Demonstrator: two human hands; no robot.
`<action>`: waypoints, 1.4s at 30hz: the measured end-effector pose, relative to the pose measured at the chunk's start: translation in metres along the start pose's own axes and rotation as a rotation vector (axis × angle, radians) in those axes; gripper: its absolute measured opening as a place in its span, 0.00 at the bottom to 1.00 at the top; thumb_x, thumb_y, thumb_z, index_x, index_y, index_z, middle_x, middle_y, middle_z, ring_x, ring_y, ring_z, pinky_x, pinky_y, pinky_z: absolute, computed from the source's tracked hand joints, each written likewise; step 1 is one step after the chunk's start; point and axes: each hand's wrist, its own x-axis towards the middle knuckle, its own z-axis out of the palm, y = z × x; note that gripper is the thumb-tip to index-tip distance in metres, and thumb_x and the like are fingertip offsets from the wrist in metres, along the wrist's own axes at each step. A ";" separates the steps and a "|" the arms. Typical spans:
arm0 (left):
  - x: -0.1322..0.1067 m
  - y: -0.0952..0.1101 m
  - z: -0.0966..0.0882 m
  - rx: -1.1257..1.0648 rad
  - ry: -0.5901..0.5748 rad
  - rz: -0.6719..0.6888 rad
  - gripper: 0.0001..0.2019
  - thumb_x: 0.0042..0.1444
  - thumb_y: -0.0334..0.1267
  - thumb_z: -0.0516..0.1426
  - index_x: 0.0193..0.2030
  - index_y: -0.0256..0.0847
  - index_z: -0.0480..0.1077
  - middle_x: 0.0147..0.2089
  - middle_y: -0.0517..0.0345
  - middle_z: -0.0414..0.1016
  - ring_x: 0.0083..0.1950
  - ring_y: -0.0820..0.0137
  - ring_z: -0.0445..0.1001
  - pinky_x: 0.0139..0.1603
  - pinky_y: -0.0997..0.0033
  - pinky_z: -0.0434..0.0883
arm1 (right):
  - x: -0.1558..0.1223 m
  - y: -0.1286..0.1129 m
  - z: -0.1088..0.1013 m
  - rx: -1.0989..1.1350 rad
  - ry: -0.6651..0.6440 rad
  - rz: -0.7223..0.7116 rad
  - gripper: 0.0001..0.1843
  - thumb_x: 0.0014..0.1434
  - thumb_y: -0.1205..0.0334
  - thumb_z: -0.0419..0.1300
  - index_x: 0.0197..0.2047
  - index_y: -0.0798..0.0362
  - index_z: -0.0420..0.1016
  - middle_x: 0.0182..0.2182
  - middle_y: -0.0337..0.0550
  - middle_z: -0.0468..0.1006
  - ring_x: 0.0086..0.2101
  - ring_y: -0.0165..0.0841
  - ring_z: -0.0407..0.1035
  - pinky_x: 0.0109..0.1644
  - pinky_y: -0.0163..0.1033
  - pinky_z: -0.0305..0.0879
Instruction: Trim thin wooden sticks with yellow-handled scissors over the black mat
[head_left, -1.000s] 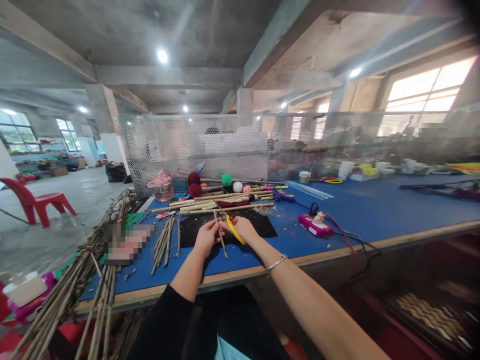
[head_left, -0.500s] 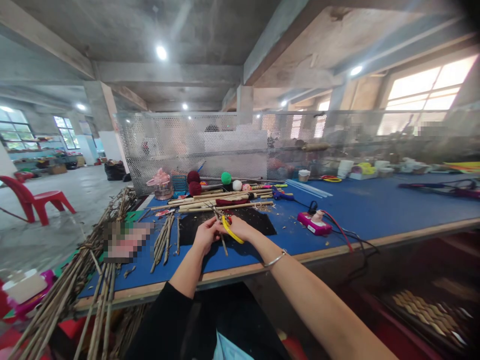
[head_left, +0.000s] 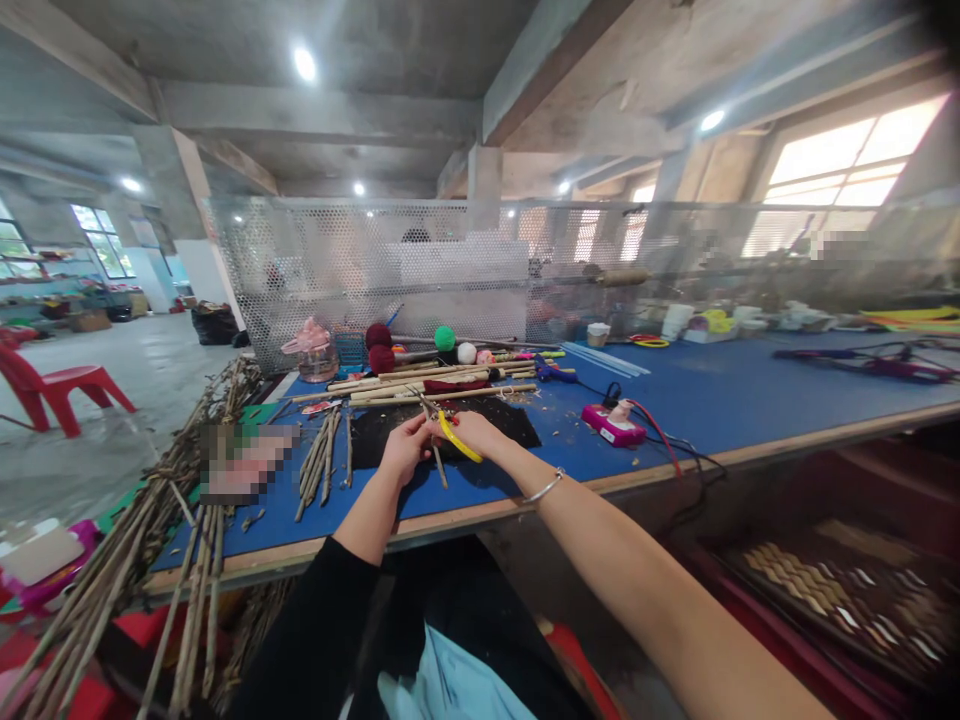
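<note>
Over a black mat (head_left: 510, 425) on the blue table, my two hands work close together. My right hand (head_left: 472, 432) is closed around yellow-handled shears (head_left: 459, 440), whose metal blades point away from me. A thin twig (head_left: 440, 470) runs below the fingers, slanting toward the table's front edge. My left hand (head_left: 407, 445) pinches this twig beside the shears; the fingers partly hide where blades and wood meet. Several cut twigs (head_left: 319, 465) lie left of the mat, and one short twig (head_left: 349, 450) is at its left edge.
Long wooden sticks (head_left: 450, 395) and yarn balls (head_left: 381, 358) lie behind the mat. A blue glue gun (head_left: 553, 370) and a magenta power strip (head_left: 613, 425) with cables are on the right. Bundled branches (head_left: 142, 530) overhang the table's left end. A perforated screen (head_left: 360, 270) stands behind.
The view has shifted slightly, so the table and its things appear a little higher and further left. Both hands keep their hold on the twig and the shears.
</note>
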 end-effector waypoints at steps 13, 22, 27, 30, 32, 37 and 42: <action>0.001 0.000 -0.002 -0.076 -0.019 -0.021 0.21 0.43 0.39 0.59 0.46 0.38 0.69 0.31 0.55 0.72 0.24 0.79 0.68 0.18 0.83 0.59 | -0.003 0.003 0.002 0.062 0.034 -0.018 0.30 0.48 0.36 0.49 0.29 0.56 0.75 0.23 0.43 0.73 0.25 0.30 0.65 0.24 0.29 0.54; -0.001 0.002 0.001 -0.055 0.000 -0.062 0.17 0.47 0.36 0.57 0.46 0.37 0.68 0.29 0.55 0.71 0.23 0.78 0.68 0.17 0.83 0.61 | -0.002 0.018 0.011 0.053 0.088 -0.027 0.31 0.48 0.36 0.49 0.32 0.56 0.75 0.26 0.45 0.75 0.25 0.31 0.66 0.26 0.30 0.55; 0.001 -0.002 0.000 -0.044 0.009 -0.063 0.18 0.46 0.37 0.58 0.46 0.38 0.68 0.30 0.55 0.72 0.23 0.78 0.69 0.17 0.84 0.60 | 0.000 0.013 0.001 -0.058 0.021 0.037 0.31 0.45 0.34 0.51 0.33 0.54 0.76 0.28 0.47 0.76 0.28 0.35 0.69 0.27 0.31 0.56; 0.002 -0.004 -0.001 -0.016 -0.032 -0.048 0.19 0.44 0.37 0.59 0.46 0.38 0.68 0.32 0.54 0.72 0.23 0.78 0.69 0.16 0.84 0.59 | -0.001 0.009 -0.002 0.005 -0.020 -0.051 0.30 0.47 0.35 0.50 0.36 0.52 0.75 0.30 0.44 0.76 0.31 0.34 0.69 0.29 0.31 0.58; 0.002 -0.005 -0.001 0.000 -0.048 -0.031 0.19 0.44 0.38 0.59 0.45 0.37 0.69 0.31 0.54 0.72 0.23 0.78 0.68 0.16 0.84 0.59 | -0.002 0.007 0.000 0.058 -0.021 -0.111 0.29 0.48 0.36 0.49 0.37 0.51 0.75 0.31 0.42 0.76 0.32 0.33 0.69 0.30 0.30 0.58; 0.002 -0.005 -0.001 -0.025 -0.047 -0.032 0.19 0.44 0.38 0.58 0.46 0.37 0.69 0.30 0.56 0.71 0.23 0.79 0.67 0.17 0.84 0.60 | 0.001 0.011 0.009 0.058 0.034 -0.045 0.31 0.47 0.34 0.49 0.37 0.51 0.74 0.31 0.43 0.76 0.31 0.33 0.69 0.30 0.31 0.58; 0.003 -0.005 -0.002 -0.033 -0.038 -0.054 0.18 0.45 0.36 0.58 0.46 0.38 0.68 0.29 0.56 0.71 0.23 0.79 0.67 0.18 0.83 0.62 | 0.001 0.011 0.010 0.038 0.051 0.030 0.31 0.45 0.33 0.50 0.34 0.52 0.76 0.29 0.45 0.76 0.29 0.33 0.69 0.27 0.30 0.56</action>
